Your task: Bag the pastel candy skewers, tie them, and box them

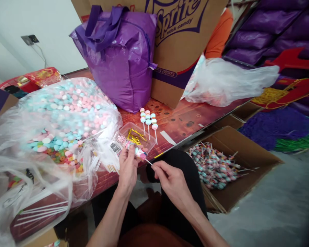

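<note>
My left hand [128, 164] is closed around a candy skewer in a printed clear wrapper [135, 150], held over the table's front edge. With thumb and fingers, my right hand [171, 178] pinches the white stick [148, 162] that comes out of the wrapper's lower end. Just behind my left hand sits a clear plastic tray [150, 140] with gold twist ties [136, 136] in it. Beyond the tray, 3 unwrapped candy skewers [148, 118] in pink, white and blue lie side by side. Left of my left hand is a pile of clear wrappers [106, 152].
A large clear bag of pastel candies [67, 113] covers the table's left. Behind stand a purple bag [121, 61] and a printed carton [175, 65]. On the floor at right, an open cardboard box [244, 151] holds many wrapped skewers. An orange sleeve [218, 34] shows behind the carton.
</note>
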### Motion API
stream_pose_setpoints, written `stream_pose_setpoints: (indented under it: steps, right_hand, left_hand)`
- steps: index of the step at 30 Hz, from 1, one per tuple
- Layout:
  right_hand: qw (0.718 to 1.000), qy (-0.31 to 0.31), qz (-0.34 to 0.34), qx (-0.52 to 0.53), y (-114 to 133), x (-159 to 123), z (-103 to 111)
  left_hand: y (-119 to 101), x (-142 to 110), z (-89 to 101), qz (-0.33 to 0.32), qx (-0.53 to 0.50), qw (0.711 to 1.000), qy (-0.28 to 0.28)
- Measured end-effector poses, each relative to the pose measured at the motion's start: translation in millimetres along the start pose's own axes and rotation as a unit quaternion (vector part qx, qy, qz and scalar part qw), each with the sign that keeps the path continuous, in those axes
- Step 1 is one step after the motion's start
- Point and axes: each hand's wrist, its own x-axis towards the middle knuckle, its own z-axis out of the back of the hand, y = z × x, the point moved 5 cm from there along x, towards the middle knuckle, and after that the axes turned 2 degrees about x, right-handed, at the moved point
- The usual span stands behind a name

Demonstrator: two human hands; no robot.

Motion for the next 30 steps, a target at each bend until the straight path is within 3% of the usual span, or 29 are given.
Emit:
stream_pose_setpoints:
  steps: [3,10,16,21,23,25,28,30]
  right_hand:
    - [0.999,0.040,-0.030,0.020,-4,-4,-6]
    - [0.994,0.044,-0.045,0.087,-3,-4,-39]
    - [0.984,0.056,-0.046,0.162,13,0,-61]
    - [0.982,0.082,-0.049,0.164,27,7,-77]
    - [0.973,0.080,-0.073,0.206,30,10,-85]
    - [0.945,0.085,-0.121,0.290,31,11,-94]
    - [0.894,0.156,-0.188,0.375,35,10,-103]
    - [0.893,0.258,-0.176,0.325,42,12,-103]
  left_hand:
    - [0,-2,6.9,0.018,0.005,1.000,0.008]
    - [0,-14,21.8,0.017,0.001,1.000,-0.025]
    - [-14,-22,36.7,0.018,-0.022,0.999,-0.037]
    - [-22,-28,50.3,0.001,-0.002,0.998,-0.063]
    - [-24,-31,55.2,0.000,-0.001,0.998,-0.066]
    - [-27,-33,59.1,0.014,-0.010,0.999,-0.047]
    - [-34,-35,64.3,0.055,-0.035,0.998,0.007]
    - [-42,-36,69.1,0.053,-0.051,0.997,0.017]
